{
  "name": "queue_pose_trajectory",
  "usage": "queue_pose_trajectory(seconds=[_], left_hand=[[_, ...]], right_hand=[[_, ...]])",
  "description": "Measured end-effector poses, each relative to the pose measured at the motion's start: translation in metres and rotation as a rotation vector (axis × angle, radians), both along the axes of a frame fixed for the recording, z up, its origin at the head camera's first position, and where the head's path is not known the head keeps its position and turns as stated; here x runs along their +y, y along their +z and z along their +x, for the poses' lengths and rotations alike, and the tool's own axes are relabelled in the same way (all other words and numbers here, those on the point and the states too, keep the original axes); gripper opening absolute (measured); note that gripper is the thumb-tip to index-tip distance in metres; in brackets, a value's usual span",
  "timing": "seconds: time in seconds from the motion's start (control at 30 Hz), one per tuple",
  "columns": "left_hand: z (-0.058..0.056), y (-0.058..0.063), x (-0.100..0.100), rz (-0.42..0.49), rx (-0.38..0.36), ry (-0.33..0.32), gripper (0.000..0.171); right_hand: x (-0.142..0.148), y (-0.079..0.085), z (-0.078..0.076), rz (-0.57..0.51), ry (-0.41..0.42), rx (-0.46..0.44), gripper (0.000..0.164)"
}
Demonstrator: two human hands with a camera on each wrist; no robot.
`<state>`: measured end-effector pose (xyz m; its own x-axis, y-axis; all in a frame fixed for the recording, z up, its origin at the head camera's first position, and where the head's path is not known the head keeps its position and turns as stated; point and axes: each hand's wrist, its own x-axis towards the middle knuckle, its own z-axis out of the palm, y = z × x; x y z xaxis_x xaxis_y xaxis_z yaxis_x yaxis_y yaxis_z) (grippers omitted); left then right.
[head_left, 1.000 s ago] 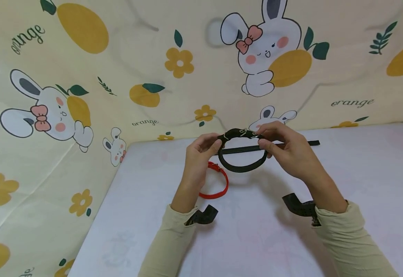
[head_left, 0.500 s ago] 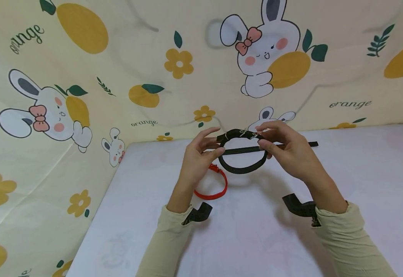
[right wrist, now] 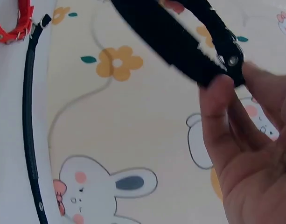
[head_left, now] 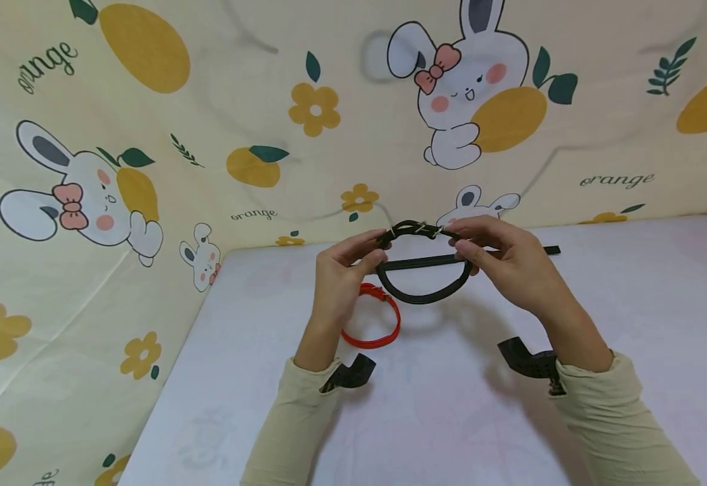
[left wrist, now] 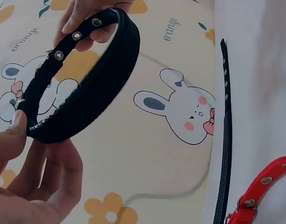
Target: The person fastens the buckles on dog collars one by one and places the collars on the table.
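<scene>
A black pet collar (head_left: 424, 298), buckled into a ring, is held up above the far part of the table. My left hand (head_left: 340, 280) pinches its left side between thumb and fingers. On the opposite side, my right hand (head_left: 510, 262) grips the collar near its buckle. Metal eyelets line one section of the black band (left wrist: 98, 88) in the left wrist view. Beneath the held ring, a second black collar (right wrist: 28, 112) lies stretched out straight on the table. A red collar (head_left: 384, 341), fastened in a loop, lies close to my left forearm.
The white table (head_left: 438, 418) reaches back to a cream cloth (head_left: 305, 40) printed with rabbits, oranges and flowers. Black wrist bands (head_left: 526, 360) show at both sleeves.
My left fingers spread off the collar half a second ago and now pinch it again. The ring has tipped, so its upper band looks thinner. My right hand keeps its grip.
</scene>
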<state>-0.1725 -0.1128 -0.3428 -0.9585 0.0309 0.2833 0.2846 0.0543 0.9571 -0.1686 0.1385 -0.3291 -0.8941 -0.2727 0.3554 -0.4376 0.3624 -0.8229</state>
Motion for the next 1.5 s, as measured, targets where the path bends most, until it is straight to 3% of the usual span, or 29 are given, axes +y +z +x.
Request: queue_pose_trajectory(seconds=[0.07, 0.23, 0.33, 0.8, 0.9, 1.0, 1.1, 1.2, 1.3, 1.5], left_hand=[[-0.001, 0.000, -0.001, 0.011, -0.020, -0.008, 0.030], [-0.004, 0.000, -0.006, 0.050, -0.066, -0.023, 0.030], [-0.005, -0.001, -0.006, 0.081, -0.080, -0.031, 0.030], [-0.004, -0.004, 0.003, 0.142, -0.105, -0.067, 0.036], [-0.004, -0.003, -0.001, 0.099, -0.105, -0.128, 0.035], [-0.005, 0.000, -0.013, -0.003, -0.067, -0.254, 0.046], [-0.007, 0.002, -0.028, -0.147, 0.037, -0.407, 0.072], [-0.008, 0.003, -0.036, -0.277, 0.152, -0.494, 0.093], [-0.009, 0.000, -0.037, -0.339, 0.207, -0.475, 0.098], [-0.010, -0.007, -0.035, -0.367, 0.192, -0.380, 0.097]], right_hand=[[0.005, 0.001, 0.000, 0.049, 0.041, 0.027, 0.043], [0.018, 0.001, -0.001, 0.226, 0.138, 0.109, 0.089], [0.020, 0.000, -0.002, 0.290, 0.164, 0.130, 0.105], [0.018, 0.000, -0.002, 0.319, 0.180, 0.181, 0.103], [0.020, -0.001, -0.001, 0.300, 0.163, 0.196, 0.102], [0.021, -0.001, -0.001, 0.279, 0.146, 0.220, 0.100], [0.021, -0.001, -0.003, 0.264, 0.142, 0.230, 0.097], [0.020, -0.002, -0.004, 0.255, 0.140, 0.223, 0.095], [0.019, -0.005, -0.006, 0.239, 0.153, 0.200, 0.095], [0.018, -0.013, -0.009, 0.254, 0.181, 0.185, 0.093]])
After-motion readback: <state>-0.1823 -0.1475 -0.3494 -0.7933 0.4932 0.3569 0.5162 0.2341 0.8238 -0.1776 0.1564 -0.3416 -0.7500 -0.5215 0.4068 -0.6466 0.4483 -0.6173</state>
